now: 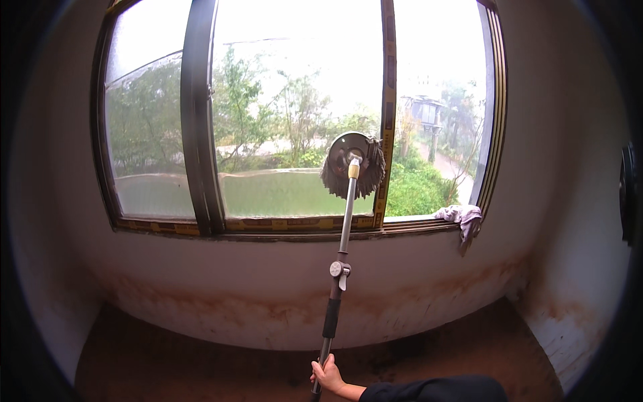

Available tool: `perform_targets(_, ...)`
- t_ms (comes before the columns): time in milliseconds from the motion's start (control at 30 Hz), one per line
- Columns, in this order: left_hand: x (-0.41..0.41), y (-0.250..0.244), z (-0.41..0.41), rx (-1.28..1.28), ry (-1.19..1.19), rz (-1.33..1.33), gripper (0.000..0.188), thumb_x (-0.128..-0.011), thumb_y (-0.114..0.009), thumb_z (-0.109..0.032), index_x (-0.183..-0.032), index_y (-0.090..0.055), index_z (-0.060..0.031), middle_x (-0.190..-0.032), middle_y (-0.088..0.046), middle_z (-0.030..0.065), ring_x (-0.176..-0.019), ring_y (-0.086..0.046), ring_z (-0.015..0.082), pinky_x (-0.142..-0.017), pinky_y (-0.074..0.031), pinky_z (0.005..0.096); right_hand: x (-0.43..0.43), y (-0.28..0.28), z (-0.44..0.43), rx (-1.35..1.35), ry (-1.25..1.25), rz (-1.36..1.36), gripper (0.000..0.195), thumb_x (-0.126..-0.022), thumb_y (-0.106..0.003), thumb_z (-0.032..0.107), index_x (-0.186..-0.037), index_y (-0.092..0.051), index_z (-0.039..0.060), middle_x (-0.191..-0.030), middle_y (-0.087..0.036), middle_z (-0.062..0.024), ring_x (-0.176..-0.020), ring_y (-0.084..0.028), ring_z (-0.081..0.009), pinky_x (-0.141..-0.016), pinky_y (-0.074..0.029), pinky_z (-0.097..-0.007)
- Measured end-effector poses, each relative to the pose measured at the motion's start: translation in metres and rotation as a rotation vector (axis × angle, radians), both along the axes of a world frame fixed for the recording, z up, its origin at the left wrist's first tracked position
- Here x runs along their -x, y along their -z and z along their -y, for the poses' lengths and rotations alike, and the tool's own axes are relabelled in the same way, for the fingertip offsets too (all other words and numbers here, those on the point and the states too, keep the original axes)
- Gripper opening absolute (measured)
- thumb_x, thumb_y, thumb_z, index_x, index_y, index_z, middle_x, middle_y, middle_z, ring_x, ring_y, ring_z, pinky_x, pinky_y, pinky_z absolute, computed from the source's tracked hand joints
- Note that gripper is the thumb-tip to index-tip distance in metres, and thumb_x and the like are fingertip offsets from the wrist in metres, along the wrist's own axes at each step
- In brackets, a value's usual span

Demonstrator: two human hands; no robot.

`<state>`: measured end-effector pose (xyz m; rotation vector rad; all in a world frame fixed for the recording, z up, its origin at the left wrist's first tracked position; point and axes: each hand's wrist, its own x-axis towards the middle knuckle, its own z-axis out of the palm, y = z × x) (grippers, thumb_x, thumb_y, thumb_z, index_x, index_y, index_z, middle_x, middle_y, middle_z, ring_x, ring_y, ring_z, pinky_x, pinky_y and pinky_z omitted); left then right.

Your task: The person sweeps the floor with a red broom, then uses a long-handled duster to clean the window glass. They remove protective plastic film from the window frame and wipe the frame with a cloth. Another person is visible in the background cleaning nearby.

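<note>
My right hand (327, 373), reaching in from a dark sleeve at the bottom right, is closed around the lower pole of a spin mop (346, 221). The pole rises, leaning slightly right, past a black foam grip and a grey clamp with a small lever. At its top, the round mop head (353, 165) with grey strands lies against the middle window pane (296, 125), beside the upright frame at its right. My left hand is out of view. A pale, wrinkled cloth (462, 221) hangs over the right end of the window sill track.
The dark sliding window frame (198, 120) bears yellow printed tape along parts of it. Trees and a path show outside. Below are a white wall (241, 266) with reddish-brown stains and a brown floor (201, 367). A black object (627, 193) is on the right wall.
</note>
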<state>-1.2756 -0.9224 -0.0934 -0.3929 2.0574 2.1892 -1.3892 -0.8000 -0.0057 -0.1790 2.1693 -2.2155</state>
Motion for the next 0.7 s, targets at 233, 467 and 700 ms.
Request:
perform_targets(233, -0.015, 0.002, 0.003, -0.002, -0.037, 0.036, 0.016, -0.072, -0.067, -0.018, -0.071, -0.056, -0.007, -0.065, -0.056, 0.0026, -0.057, -0.054, 0.0114, -0.048, -0.044, 0.0287, 0.046, -0.059, -0.012, 0.37, -0.1, 0.158, 0.028, -0.087, -0.056, 0.02, -0.064, -0.048, 0.0063, -0.057, -0.053, -0.0047, -0.046, -0.055, -0.0162, -0.047, -0.05, -0.0304)
perform_targets(467, -0.049, 0.017, -0.001, -0.012, -0.106, 0.11, 0.015, -0.07, -0.067, -0.016, -0.069, -0.056, -0.0066, -0.063, -0.056, 0.002, -0.055, -0.053, 0.0111, -0.048, -0.044, 0.0278, 0.049, -0.094, 0.013, 0.392, -0.138, 0.301, 0.029, -0.086, -0.059, 0.021, -0.064, -0.045, 0.0081, -0.049, -0.043, -0.0012, -0.037, -0.044, -0.0122, -0.039, -0.043, -0.0286)
perform_targets(700, -0.071, 0.026, 0.002, -0.005, -0.139, 0.161, 0.014, -0.068, -0.068, -0.013, -0.068, -0.056, -0.0063, -0.061, -0.056, 0.0014, -0.054, -0.053, 0.0107, -0.048, -0.044, 0.027, 0.068, -0.099, 0.094, 0.168, -0.345, 0.217, 0.032, -0.083, -0.063, 0.024, -0.06, -0.045, 0.0094, -0.048, -0.044, 0.0009, -0.036, -0.045, -0.0098, -0.034, -0.039, -0.0243)
